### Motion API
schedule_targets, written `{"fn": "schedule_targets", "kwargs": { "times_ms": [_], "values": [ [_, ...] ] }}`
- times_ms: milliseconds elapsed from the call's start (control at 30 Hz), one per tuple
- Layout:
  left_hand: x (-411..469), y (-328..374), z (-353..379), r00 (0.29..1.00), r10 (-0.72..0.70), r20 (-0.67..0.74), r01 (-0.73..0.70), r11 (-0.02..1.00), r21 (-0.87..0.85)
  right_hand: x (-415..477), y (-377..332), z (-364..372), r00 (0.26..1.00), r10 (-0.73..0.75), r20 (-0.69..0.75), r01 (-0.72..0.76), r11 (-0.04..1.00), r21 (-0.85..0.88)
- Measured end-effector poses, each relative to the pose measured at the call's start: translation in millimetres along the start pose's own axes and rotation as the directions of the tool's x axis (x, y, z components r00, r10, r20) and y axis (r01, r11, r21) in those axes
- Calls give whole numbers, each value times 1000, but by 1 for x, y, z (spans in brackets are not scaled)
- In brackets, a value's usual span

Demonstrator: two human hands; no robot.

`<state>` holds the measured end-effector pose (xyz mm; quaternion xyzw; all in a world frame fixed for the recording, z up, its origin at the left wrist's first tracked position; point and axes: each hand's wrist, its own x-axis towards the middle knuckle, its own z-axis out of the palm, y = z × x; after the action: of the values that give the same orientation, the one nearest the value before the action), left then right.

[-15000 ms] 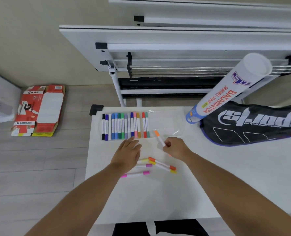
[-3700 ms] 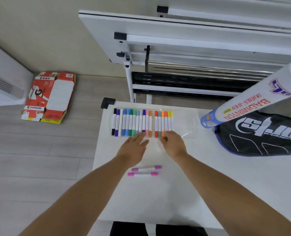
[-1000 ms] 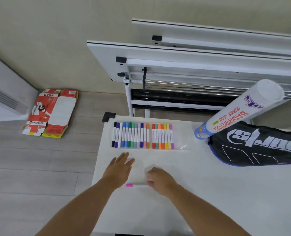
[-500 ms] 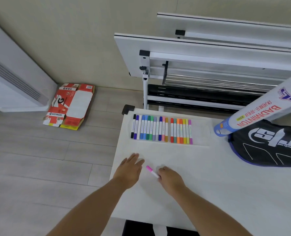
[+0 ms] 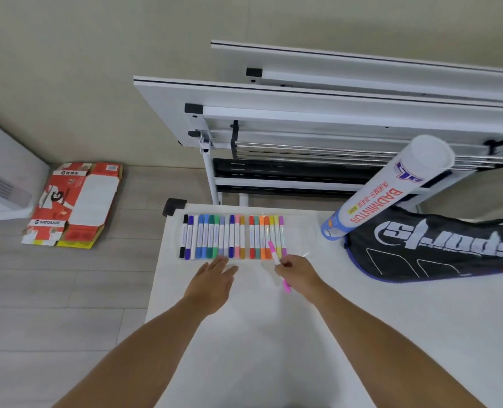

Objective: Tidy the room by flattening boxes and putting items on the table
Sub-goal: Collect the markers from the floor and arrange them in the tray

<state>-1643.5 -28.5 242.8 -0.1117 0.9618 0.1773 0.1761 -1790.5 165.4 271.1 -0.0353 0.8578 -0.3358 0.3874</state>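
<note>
pink marker (image 5: 274,254) | slanted, tip over marker row (image 5: 232,240) | flattened box (image 5: 73,204) | floor (image 5: 68,290)

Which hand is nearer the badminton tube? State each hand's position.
Right. The right hand, pinching a pink marker, is left of the badminton tube; the left hand lies farther left.

Right hand (image 5: 299,273) pinching pink marker (image 5: 278,265), left hand (image 5: 212,282) flat on white table (image 5: 274,348) — marker row (image 5: 232,240) beyond

Twenty markers (image 5: 232,240); one box (image 5: 73,204), tube (image 5: 382,192) and bag (image 5: 435,248).
</note>
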Motion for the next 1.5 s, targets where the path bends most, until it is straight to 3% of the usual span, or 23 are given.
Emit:
{"fn": "schedule_targets", "kwargs": {
  "times_ms": [133,367,667,967,1300,1500],
  "values": [
    [28,27,-1,997,69,-31,-68,997,29,9,4,-32,1000,15,11,-16,996,90],
    [63,54,-1,998,64,-6,-64,997,37,33,18,-62,996,68,55,-79,971,224],
    [89,58,3,998,-19,54,15,998,67,60,31,-75,991,-42,127,14,978,210],
    [88,56,8,999,-24,40,24,1000,19,80,19,-68,995,25,99,-41,986,164],
    [90,49,12,999,6,36,-7,1000,30,88,10,-62,999,-20,49,26,993,-119],
    [91,48,9,998,18,55,-18,1000,-1,87,7,-59,996,19,91,-13,997,-70]
  ]
}}
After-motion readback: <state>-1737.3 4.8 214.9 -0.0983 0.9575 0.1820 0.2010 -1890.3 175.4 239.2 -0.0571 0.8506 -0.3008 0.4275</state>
